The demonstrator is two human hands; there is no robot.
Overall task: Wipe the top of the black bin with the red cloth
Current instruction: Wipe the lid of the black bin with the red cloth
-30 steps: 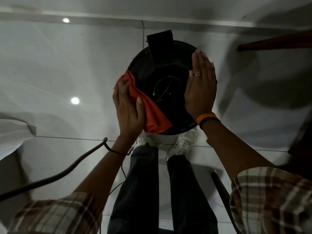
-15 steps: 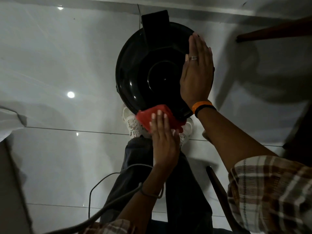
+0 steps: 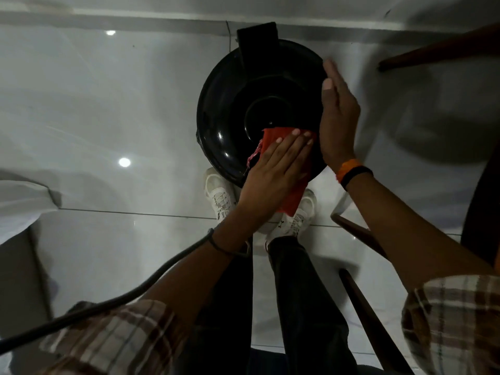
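A round black bin (image 3: 230, 104) with a glossy domed lid stands on the white tiled floor just beyond my feet. My left hand (image 3: 273, 174) lies flat on the red cloth (image 3: 295, 190), pressing it onto the lid's near right part. The cloth's lower end hangs over the bin's near rim. My right hand (image 3: 338, 117), wearing an orange and a black wristband, rests edge-on against the bin's right rim with its fingers straight and together.
A black hinge block (image 3: 257, 41) sticks up at the lid's far side near the wall. Dark wooden furniture legs (image 3: 362, 236) stand to the right. A black cable (image 3: 108, 304) runs from the lower left to my left wrist. White fabric (image 3: 21, 201) lies at the left.
My left hand has slid the red cloth from the lid's left side, around the near rim, to the near right part. My right hand has turned edge-on at the right rim.
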